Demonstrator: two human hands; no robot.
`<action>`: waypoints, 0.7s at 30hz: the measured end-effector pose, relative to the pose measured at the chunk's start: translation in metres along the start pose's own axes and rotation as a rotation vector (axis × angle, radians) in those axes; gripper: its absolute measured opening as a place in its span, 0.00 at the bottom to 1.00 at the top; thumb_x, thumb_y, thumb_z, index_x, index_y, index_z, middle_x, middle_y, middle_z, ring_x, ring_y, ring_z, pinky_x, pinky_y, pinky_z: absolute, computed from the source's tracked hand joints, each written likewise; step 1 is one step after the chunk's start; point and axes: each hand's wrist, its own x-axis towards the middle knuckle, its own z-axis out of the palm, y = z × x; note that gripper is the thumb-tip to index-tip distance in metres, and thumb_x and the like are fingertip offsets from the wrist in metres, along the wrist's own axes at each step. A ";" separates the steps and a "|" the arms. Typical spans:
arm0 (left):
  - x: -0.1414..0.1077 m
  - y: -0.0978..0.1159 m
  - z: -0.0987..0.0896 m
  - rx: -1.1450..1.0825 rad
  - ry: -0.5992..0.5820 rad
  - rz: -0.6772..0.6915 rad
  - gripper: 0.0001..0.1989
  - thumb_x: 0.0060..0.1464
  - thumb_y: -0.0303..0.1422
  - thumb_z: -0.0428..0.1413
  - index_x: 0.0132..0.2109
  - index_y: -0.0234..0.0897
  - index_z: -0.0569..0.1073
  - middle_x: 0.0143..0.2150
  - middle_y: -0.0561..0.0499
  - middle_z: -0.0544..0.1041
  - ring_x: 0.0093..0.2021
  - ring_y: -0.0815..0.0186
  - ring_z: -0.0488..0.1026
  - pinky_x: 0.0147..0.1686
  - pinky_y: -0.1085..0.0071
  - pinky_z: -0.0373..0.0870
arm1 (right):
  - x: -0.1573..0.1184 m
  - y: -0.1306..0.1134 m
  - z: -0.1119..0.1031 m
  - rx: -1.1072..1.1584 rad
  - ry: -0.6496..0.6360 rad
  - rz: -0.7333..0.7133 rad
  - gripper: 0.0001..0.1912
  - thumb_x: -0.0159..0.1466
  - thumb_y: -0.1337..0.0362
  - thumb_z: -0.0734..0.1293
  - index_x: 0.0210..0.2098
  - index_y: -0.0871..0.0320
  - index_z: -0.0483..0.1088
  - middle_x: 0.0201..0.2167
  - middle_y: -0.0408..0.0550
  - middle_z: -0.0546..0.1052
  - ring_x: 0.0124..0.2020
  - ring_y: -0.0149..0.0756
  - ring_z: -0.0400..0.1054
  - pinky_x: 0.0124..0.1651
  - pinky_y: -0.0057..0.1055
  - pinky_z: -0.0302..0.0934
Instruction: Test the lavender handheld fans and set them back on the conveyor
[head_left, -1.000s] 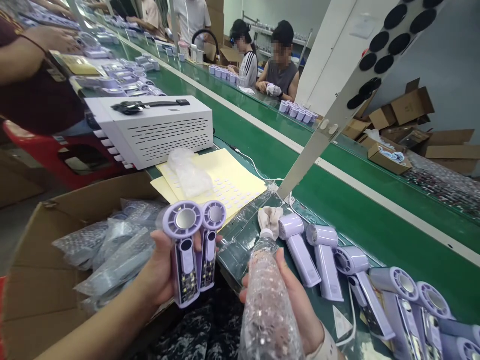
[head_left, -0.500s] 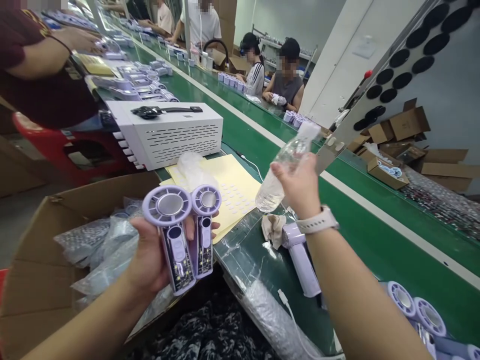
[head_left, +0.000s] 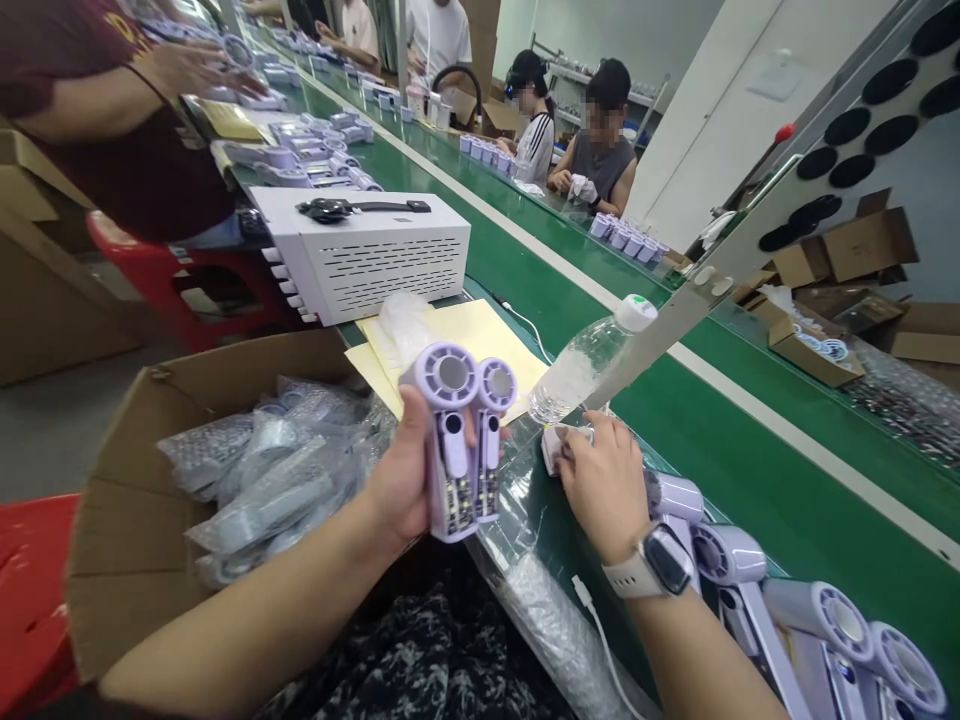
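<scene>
Two lilac handheld fans (head_left: 450,455) are gripped side by side in my left hand (head_left: 405,470), their round heads up and their clear fronts facing me. My right hand (head_left: 606,490), with a white watch on its wrist, reaches down to the table with its fingers curled over a pale crumpled cloth (head_left: 553,448). Just beyond those fingers stands a clear plastic bottle (head_left: 581,365) with a white cap, holding some liquid. More lilac fans (head_left: 724,555) lie to the right of that hand, partly behind the forearm.
A cardboard box (head_left: 112,520) with bubble-wrapped items sits at left. Yellow sheets (head_left: 480,330) and a white vented machine (head_left: 390,250) lie ahead. A green conveyor (head_left: 525,250) runs diagonally past. A white cable (head_left: 589,600) lies near the table edge. Co-workers sit along the line.
My right hand has let go of the bottle, which now stands on the table, and has moved down to the cloth. The fans in my left hand appear farther right as the view has shifted.
</scene>
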 end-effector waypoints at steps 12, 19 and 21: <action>0.000 -0.030 0.053 -0.185 -0.256 -0.138 0.38 0.43 0.70 0.54 0.27 0.35 0.75 0.28 0.44 0.80 0.35 0.56 0.81 0.36 0.66 0.78 | -0.048 -0.040 -0.060 1.314 0.090 0.426 0.10 0.72 0.56 0.65 0.36 0.52 0.70 0.37 0.46 0.78 0.44 0.40 0.73 0.47 0.39 0.67; -0.008 -0.042 0.078 -0.204 -0.291 -0.135 0.35 0.39 0.68 0.60 0.26 0.36 0.75 0.26 0.48 0.79 0.34 0.56 0.81 0.36 0.66 0.77 | -0.060 -0.059 -0.072 1.303 -0.013 0.441 0.05 0.64 0.58 0.75 0.33 0.52 0.79 0.35 0.43 0.72 0.36 0.32 0.68 0.36 0.27 0.63; -0.009 -0.043 0.081 -0.196 -0.253 -0.105 0.34 0.37 0.67 0.62 0.25 0.36 0.75 0.28 0.47 0.80 0.42 0.52 0.81 0.43 0.63 0.77 | -0.063 -0.058 -0.075 1.280 0.001 0.453 0.04 0.62 0.59 0.77 0.33 0.51 0.81 0.35 0.43 0.72 0.37 0.33 0.69 0.36 0.27 0.65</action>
